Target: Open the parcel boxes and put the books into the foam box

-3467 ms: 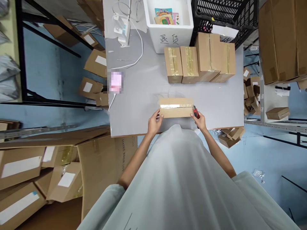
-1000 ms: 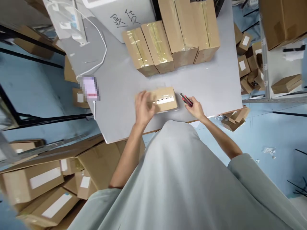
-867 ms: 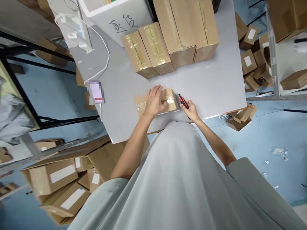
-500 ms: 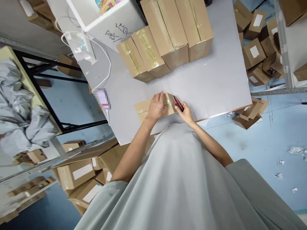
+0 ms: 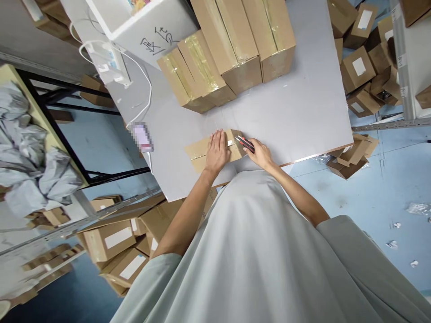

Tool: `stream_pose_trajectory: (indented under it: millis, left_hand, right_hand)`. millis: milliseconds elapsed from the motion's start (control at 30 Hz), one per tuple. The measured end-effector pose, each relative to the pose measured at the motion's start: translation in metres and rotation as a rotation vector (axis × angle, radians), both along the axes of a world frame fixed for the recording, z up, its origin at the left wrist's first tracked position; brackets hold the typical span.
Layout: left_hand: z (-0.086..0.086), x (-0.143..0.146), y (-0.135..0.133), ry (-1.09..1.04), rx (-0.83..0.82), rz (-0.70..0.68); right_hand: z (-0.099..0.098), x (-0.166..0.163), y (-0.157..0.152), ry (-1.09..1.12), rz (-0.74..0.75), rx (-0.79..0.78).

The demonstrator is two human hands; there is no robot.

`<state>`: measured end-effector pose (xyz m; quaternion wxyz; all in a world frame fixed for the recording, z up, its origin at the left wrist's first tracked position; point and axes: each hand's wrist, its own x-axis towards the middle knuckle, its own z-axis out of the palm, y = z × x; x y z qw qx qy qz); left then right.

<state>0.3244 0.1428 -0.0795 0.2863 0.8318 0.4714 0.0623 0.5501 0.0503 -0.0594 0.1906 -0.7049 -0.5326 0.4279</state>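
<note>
A small cardboard box [image 5: 198, 149] lies on the grey tabletop near its front edge, with a taped seam along its top. My left hand [image 5: 217, 152] rests flat on the box, fingers stretched out. In my right hand [image 5: 261, 154] is a red and black utility knife [image 5: 246, 143]. The knife's tip points left, over the right end of the box; whether it touches the cardboard I cannot tell.
Several taped cartons [image 5: 242, 45] stand behind the box. A white foam bin [image 5: 151, 36] with black handwriting is at the back left. A power strip [image 5: 116, 65] and a cabled phone [image 5: 141, 137] lie left. Boxes [image 5: 358, 67] crowd a rack at right.
My right hand has turned the knife, so its tip now points further left over the box's end. My left hand still presses on the box. The whole view has shifted slightly.
</note>
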Motion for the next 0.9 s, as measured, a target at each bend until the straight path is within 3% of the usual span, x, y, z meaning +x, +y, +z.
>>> stream_pose_trajectory:
  millis: [233,433,667,900]
  left_hand:
    - [-0.002,0.000,0.001,0.014,0.029,-0.010]
    - [-0.003,0.000,0.000,-0.011,0.026,0.003]
    - [-0.005,0.000,0.000,-0.030,0.031,0.021]
    - [-0.003,0.001,0.001,-0.040,0.029,0.018]
  right_hand:
    - [0.002,0.008,-0.001,-0.089,0.091,0.034]
    - [0.016,0.010,0.008,-0.156,0.129,0.024]
    - [0.041,0.020,0.010,-0.251,0.341,0.028]
    - [0.049,0.025,-0.008,-0.294,0.453,-0.020]
